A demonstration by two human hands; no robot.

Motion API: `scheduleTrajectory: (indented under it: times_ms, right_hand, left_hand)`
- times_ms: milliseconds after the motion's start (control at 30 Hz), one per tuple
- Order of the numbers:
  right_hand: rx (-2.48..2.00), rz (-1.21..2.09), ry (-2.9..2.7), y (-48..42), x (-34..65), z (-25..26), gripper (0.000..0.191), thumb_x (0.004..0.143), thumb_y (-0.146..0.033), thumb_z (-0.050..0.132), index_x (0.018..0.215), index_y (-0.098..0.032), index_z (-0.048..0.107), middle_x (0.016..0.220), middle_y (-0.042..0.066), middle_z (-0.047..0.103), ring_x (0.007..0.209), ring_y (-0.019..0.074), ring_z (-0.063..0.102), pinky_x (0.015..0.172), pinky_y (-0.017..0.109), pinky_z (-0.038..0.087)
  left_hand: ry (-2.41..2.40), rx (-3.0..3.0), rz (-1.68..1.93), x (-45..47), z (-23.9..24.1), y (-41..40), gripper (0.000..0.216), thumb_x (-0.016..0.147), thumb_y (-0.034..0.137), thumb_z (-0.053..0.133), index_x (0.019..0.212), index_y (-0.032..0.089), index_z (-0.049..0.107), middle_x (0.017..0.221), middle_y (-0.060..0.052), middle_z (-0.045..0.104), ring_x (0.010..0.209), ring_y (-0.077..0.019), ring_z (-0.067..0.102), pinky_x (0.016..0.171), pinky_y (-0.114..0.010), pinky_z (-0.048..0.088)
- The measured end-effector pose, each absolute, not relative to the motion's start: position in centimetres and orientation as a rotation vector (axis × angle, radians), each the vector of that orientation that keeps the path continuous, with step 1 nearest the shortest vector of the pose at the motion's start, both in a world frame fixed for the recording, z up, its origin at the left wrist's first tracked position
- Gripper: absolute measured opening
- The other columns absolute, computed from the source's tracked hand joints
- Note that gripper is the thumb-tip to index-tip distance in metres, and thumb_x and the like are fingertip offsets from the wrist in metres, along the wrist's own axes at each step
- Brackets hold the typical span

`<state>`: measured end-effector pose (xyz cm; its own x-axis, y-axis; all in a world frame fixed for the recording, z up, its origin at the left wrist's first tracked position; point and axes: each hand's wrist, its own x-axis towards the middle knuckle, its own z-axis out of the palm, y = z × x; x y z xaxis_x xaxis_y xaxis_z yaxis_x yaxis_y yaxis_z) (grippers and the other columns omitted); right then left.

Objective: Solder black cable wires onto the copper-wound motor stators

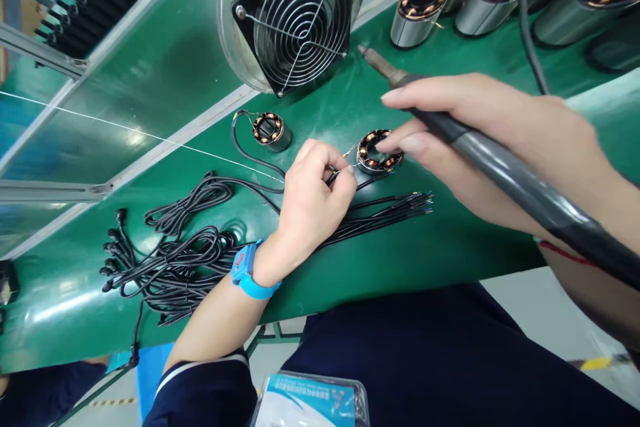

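Observation:
My right hand [510,137] is closed around the black handle of a soldering iron [525,173]. The iron's tip points up and left, in the air near the fan. My left hand [317,187] pinches a thin solder wire [215,155], whose end sticks out toward a small motor stator [377,165] with copper windings. A black cable also runs under the left fingers; whether they grip it is hidden. Right-hand fingertips overlap the stator in view; contact cannot be made out. Another stator [273,133], wired to a cable, stands behind the left hand.
Bundled black power cables [185,267] cover the left of the green bench [450,247], their stripped ends [417,202] right of my left hand. A round-housed fan [300,33] stands behind. Several larger stators [415,23] line the back right. A metal frame rail [145,133] crosses the bench.

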<state>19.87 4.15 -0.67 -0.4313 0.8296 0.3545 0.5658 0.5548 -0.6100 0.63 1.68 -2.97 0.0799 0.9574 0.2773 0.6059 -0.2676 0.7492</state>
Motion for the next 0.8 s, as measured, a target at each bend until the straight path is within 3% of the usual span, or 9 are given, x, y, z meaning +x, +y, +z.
scheduleTrajectory:
  times_ms: [167,333,633,800]
  right_hand:
    - [-0.972,0.644,-2.154,5.2,18.9,-3.5,0.049,0.086,-0.024,0.059,0.134,-0.026,0.051,0.103,0.002,0.071,0.101,0.0241,0.068,0.091,0.042,0.054]
    - [-0.981,0.672,-2.089,4.8,18.4,-5.4,0.048,0.086,-0.022,0.056,0.133,-0.026,0.049,0.093,0.001,0.070,0.093,0.0235,0.067,0.092,0.045,0.050]
    - [-0.997,0.713,-2.047,4.9,18.1,-4.8,0.039,0.088,-0.019,0.054,0.126,-0.024,0.050,0.126,0.005,0.065,0.112,0.0225,0.065,0.099,0.042,0.048]
    - [-0.989,0.706,-2.060,5.1,18.5,-4.9,0.043,0.087,-0.020,0.054,0.129,-0.026,0.048,0.109,0.004,0.069,0.105,0.0229,0.067,0.098,0.045,0.049]
  left_hand:
    - [1.535,1.950,1.065,0.6,-3.1,1.8,0.021,0.076,0.001,0.056,0.068,0.019,0.048,0.069,0.003,0.049,0.066,-0.0095,0.047,0.061,-0.024,0.039]
    - [1.533,1.965,1.059,0.4,-3.1,1.7,0.020,0.077,0.000,0.056,0.070,0.018,0.050,0.071,0.002,0.051,0.067,-0.0098,0.048,0.060,-0.024,0.039]
    - [1.489,2.143,1.023,0.6,-3.6,2.0,0.009,0.084,0.010,0.062,0.083,0.019,0.060,0.091,-0.003,0.060,0.085,-0.0144,0.056,0.072,-0.028,0.046]
    - [1.498,2.005,0.978,0.6,-3.5,2.2,0.014,0.082,0.011,0.064,0.092,0.019,0.060,0.099,-0.005,0.060,0.085,-0.0143,0.057,0.074,-0.028,0.049]
